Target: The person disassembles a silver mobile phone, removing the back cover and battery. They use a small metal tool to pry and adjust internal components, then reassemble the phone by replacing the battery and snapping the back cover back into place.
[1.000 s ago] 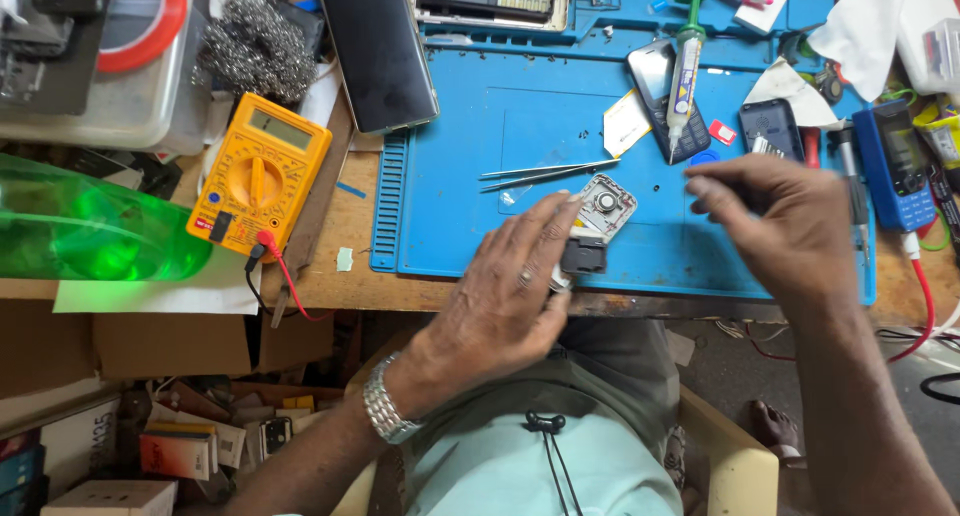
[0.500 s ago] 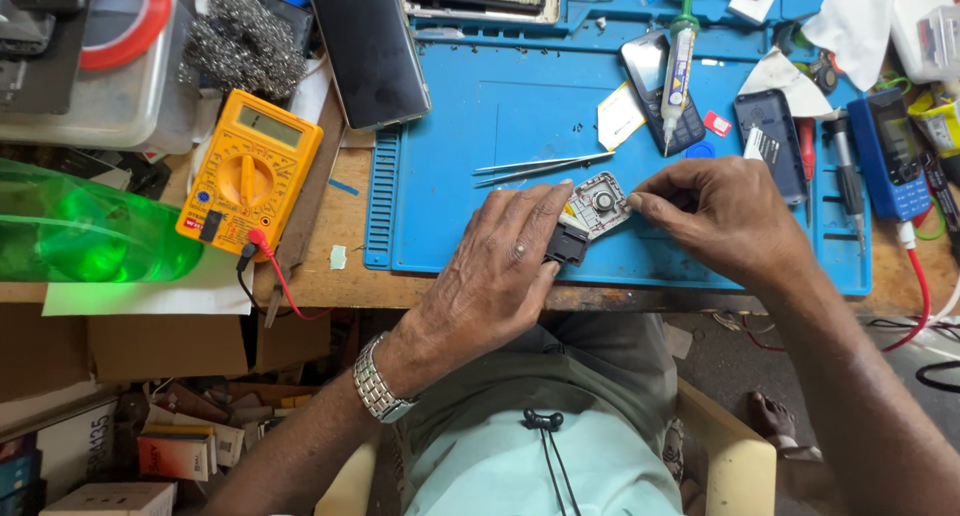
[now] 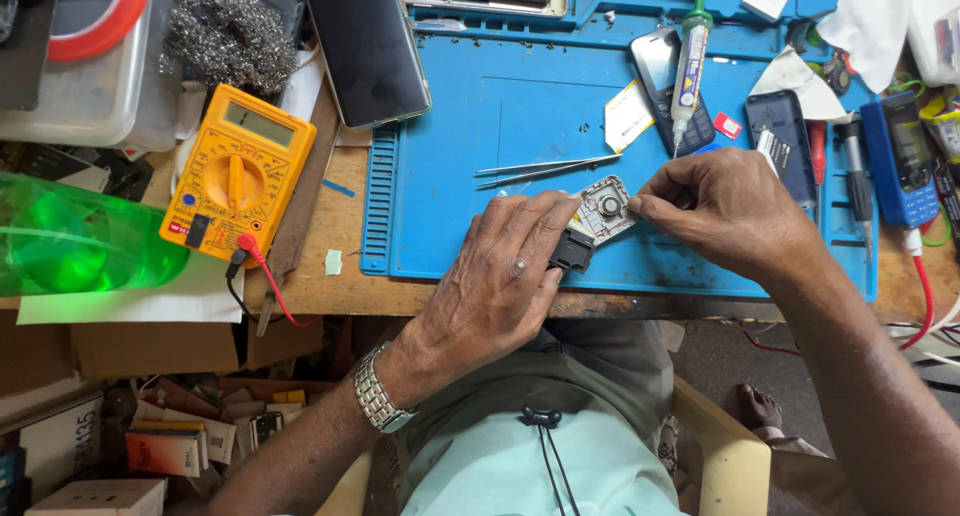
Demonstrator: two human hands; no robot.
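Centre of frame, on the blue work mat [image 3: 470,126]: small grey phone board [image 3: 603,207] with a round part in its middle, lying tilted. Left hand [image 3: 500,281] lies flat over the board's lower left end, fingers close together and pressing it down; a dark block shows just under the fingertips. Right hand [image 3: 725,211] comes in from the right, thumb and forefinger pressed together at the board's right edge, pinching it or something tiny there; cannot tell which. Metal watch band [image 3: 375,396] on the left wrist.

Just above the board: tweezers [image 3: 545,168], lying flat, apart from both hands. Further up, right of centre: a syringe tube [image 3: 688,71] resting across a small dark phone [image 3: 672,86]. Left of the mat: yellow multimeter [image 3: 238,171] with red and black leads. Far left: green plastic bottle [image 3: 75,246]. Upper left: steel wool [image 3: 228,31]. Top centre: black phone screen [image 3: 368,44], face up.
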